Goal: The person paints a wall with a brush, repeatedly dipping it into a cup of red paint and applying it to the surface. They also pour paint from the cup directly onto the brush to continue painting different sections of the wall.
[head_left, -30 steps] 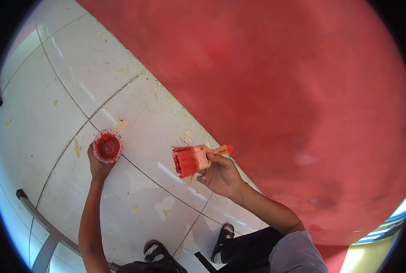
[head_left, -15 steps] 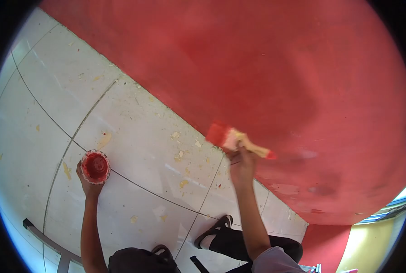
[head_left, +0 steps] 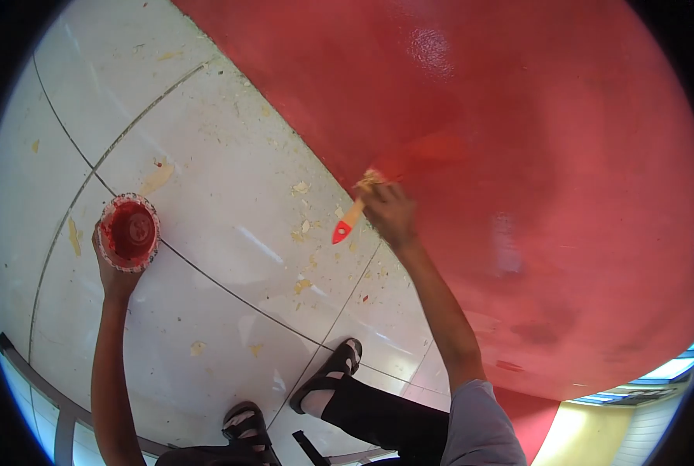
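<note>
Closest to us are our grey sleeve (head_left: 483,427) and our two sandalled feet (head_left: 327,380), planted on the white tiled floor (head_left: 230,186) with a metal rail (head_left: 59,423) curving past at lower left.

Our left hand (head_left: 112,272) is raised at the end of a nearly straight forearm, away from the body, with its fingers (head_left: 98,242) wrapped around the side of a small paint cup (head_left: 129,231). The cup's open mouth faces up towards us, and red paint coats its inside and its rim. It hangs directly over clean tile, so we judge that a small tip of the wrist could slop paint onto the floor.

Farther out, our right arm stretches long to the foot of the red wall (head_left: 533,116). The right hand (head_left: 390,213) is turned palm down, its fingers (head_left: 374,198) closed on the paintbrush (head_left: 352,211) near the ferrule. The red-tipped handle points back towards the floor, and the bristles are a blur against the wall.

The brush head sits just beside the line where wall meets tile. At that reach control is likely weak, and a low stroke could smear red across the white edge. The floor there is littered with pale flakes (head_left: 300,188), which wet bristles could pick up and drag into the glossy coat.
</note>
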The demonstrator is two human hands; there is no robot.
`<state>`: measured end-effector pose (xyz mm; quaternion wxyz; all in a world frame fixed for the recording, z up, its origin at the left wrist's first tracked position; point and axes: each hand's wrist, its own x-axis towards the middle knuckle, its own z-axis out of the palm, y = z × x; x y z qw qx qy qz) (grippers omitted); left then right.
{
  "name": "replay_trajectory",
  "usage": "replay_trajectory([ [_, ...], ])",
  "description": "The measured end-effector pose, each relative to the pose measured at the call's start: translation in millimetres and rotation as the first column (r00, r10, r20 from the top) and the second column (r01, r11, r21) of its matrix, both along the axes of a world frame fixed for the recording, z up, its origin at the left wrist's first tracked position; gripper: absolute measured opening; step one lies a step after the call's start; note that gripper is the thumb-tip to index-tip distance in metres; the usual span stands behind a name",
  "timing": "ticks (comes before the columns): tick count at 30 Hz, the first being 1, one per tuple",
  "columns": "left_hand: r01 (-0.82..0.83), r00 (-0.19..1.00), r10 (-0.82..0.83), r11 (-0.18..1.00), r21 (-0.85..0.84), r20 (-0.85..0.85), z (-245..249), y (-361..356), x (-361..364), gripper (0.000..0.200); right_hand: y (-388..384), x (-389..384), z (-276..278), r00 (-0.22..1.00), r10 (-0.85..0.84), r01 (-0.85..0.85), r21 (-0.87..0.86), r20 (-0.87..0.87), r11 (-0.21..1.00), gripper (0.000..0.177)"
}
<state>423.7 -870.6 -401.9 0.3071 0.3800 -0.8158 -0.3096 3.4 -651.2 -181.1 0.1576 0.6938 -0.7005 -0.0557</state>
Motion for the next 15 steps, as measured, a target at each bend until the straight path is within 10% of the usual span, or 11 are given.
replay_trajectory([
  [5, -0.004, 0.999, 0.006, 0.999, 0.050, -0.051, -0.5, -0.5, -1.3, 0.077, -7.4, -26.9, 49.4, 0.927, 0.194, -0.054, -0.396, 0.322, 0.917, 0.016],
  [10, -0.025, 0.999, 0.027, 0.998, 0.060, -0.036, -17.8, -0.1, 2.5, 0.077, -15.1, -8.0, 158.9, 1.000, -0.001, 0.002, -0.739, 0.002, 0.673, 0.014],
  [11, -0.030, 0.998, 0.034, 0.996, 0.081, -0.046, -17.2, -0.9, 3.3, 0.077, -7.3, -21.0, 140.9, 0.981, 0.098, 0.057, -0.734, 0.167, 0.677, 0.017],
  [14, -0.026, 0.999, 0.025, 1.000, -0.016, -0.039, 4.7, -1.6, -2.0, 0.072, -25.2, -15.1, 68.2, 0.975, 0.126, -0.195, -0.434, -0.182, 0.880, 0.029],
  [15, -0.028, 0.998, 0.028, 1.000, -0.009, -0.055, 4.8, -1.8, -2.4, 0.072, -25.2, -18.2, 26.6, 0.993, 0.109, -0.120, -0.323, -0.052, 0.939, 0.029],
])
